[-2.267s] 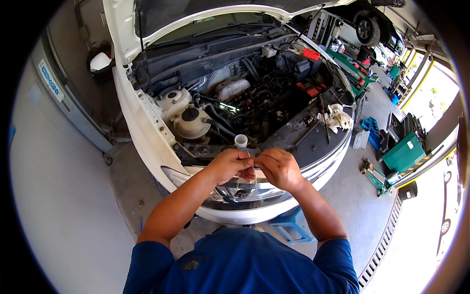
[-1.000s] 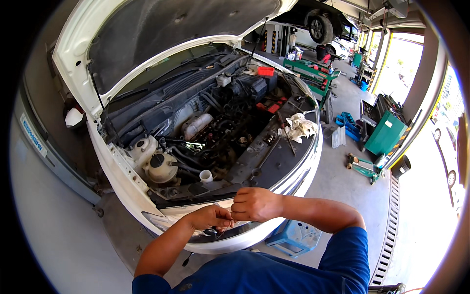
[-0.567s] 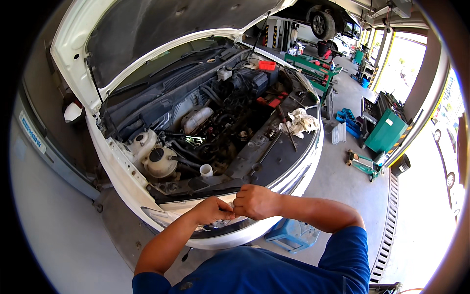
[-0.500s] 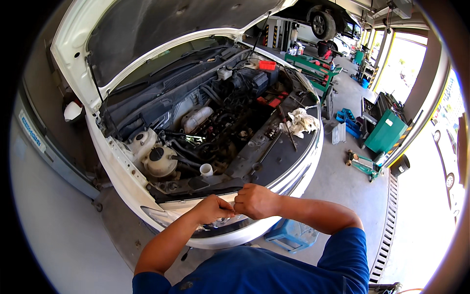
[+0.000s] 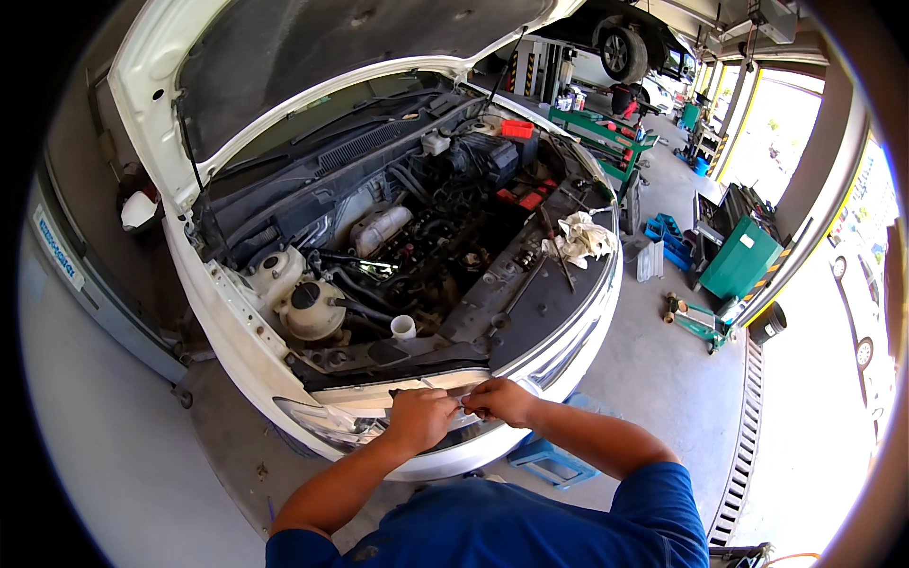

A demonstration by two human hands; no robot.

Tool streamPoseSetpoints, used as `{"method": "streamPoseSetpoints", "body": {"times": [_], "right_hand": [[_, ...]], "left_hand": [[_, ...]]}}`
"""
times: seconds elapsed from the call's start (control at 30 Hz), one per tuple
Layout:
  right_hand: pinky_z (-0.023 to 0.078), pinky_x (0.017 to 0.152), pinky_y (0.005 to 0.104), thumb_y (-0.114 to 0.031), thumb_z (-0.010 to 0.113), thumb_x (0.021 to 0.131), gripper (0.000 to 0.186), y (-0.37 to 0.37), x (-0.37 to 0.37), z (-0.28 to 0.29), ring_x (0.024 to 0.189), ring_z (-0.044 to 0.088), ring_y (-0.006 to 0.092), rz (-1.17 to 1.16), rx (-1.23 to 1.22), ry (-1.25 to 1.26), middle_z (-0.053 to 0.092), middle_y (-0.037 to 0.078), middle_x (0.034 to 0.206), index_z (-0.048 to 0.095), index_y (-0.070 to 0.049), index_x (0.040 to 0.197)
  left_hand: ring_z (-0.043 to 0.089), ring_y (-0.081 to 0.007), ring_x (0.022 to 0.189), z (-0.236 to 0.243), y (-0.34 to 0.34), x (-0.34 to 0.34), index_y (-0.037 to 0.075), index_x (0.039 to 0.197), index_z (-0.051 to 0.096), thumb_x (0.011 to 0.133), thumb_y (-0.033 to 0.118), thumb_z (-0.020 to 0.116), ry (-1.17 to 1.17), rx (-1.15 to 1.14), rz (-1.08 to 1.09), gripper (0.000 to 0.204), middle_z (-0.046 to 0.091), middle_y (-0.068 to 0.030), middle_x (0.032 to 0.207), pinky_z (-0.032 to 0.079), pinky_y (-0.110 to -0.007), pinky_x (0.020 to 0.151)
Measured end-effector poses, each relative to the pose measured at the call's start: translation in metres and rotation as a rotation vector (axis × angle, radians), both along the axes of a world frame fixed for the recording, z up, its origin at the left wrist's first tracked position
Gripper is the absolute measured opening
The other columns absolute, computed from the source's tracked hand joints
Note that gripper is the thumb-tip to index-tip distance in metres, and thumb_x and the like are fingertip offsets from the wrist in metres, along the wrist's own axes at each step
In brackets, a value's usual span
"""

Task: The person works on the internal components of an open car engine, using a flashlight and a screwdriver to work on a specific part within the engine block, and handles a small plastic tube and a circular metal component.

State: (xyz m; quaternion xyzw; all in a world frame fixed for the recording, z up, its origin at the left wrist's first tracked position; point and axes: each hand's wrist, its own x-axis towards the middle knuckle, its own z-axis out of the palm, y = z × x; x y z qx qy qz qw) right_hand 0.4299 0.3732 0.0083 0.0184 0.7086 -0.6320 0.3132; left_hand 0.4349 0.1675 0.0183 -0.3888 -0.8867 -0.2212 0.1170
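My left hand [image 5: 421, 419] and my right hand [image 5: 499, 401] meet at the front of a white car [image 5: 222, 327], just above its front edge. The fingers of both are curled in a pinch, tips nearly touching. Something tiny seems to lie between them, too small to name. Beyond them is the engine bay, under the raised hood [image 5: 312, 62]. A coolant tank [image 5: 312, 320] with a black cap sits at the bay's left, near an uncapped white filler neck [image 5: 403, 328]. On the right front panel are a crumpled white rag [image 5: 582, 239] and a long metal tool [image 5: 523, 284].
A blue plastic stool [image 5: 554, 459] stands right of my body, by the bumper. Farther right are a green floor jack [image 5: 699, 324], a green tool cabinet [image 5: 743, 254] and blue trays [image 5: 670, 237]. A green tool cart [image 5: 606, 137] stands behind the car.
Both hands have come down and closer to me, the left one also slightly right. The fingers have turned, still held together. The engine bay looks the same.
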Motion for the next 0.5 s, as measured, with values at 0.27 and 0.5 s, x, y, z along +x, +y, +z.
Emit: {"method": "streamPoseSetpoints", "body": {"times": [0.27,0.5], "right_hand": [[0.041,0.064,0.0295,-0.017,0.056,0.097,0.017,-0.025,0.038,-0.015,0.067,0.046,0.0146,-0.363,-0.811,-0.382,0.057,0.006,0.08,0.061,-0.001,0.093],[0.051,0.086,0.0365,-0.017,0.065,0.09,0.026,-0.027,0.07,0.037,0.093,0.065,0.0287,0.134,0.606,1.223,0.067,0.013,0.097,0.065,-0.001,0.111]], "left_hand": [[0.062,-0.0243,0.061,0.015,-0.016,0.007,0.012,0.075,0.067,0.073,0.017,0.065,0.202,0.055,-0.028,0.006,0.056,-0.0033,0.063,0.047,-0.039,0.054],[0.065,-0.026,0.074,0.016,-0.048,0.012,0.015,0.084,0.075,0.081,0.027,0.067,-0.272,-0.082,-0.121,0.015,0.066,-0.0039,0.076,0.05,-0.04,0.064]]}}
